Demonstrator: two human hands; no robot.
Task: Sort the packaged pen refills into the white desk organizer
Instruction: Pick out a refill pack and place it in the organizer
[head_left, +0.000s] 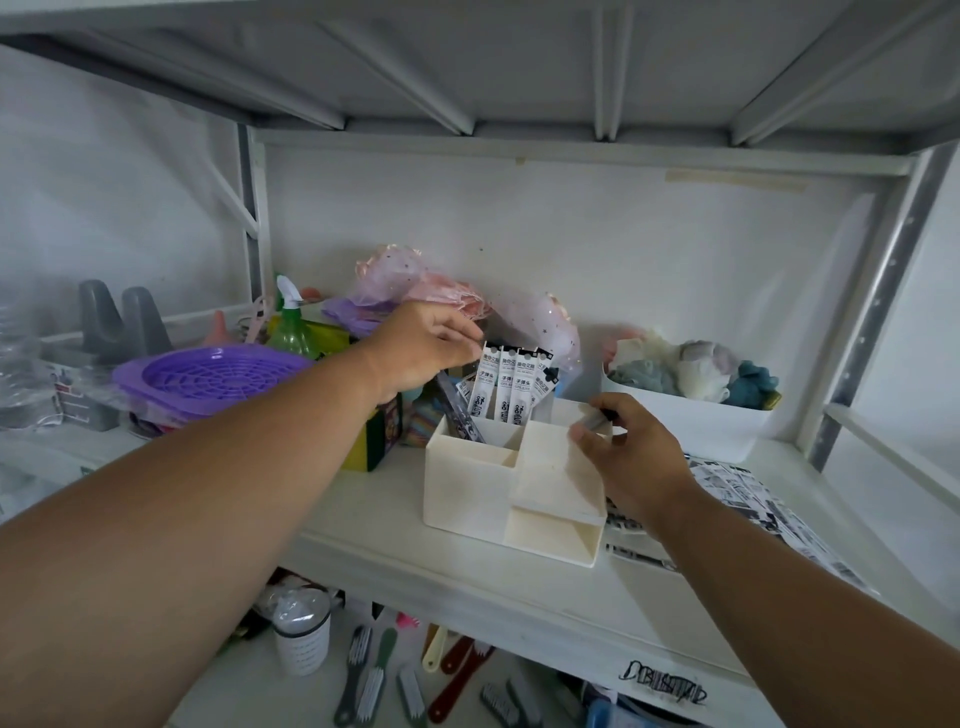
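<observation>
White desk organizer (470, 488) sits on shelf (395, 551), mid-frame. Refill packs (511, 387) stand upright, fanned, in its rear compartment; dark pack (457, 410) leans at their left. L hand (421, 348) above them, fingers curled, pinching top edge of leftmost pack. R hand (631, 457) at organizer's right rim, thumb + fingers pinching a small dark-tipped item; can't tell what it is. More packs (737, 493) lie flat on shelf to the right. Purple basket (208, 379) left, white bin (691, 421) behind right.
</observation>
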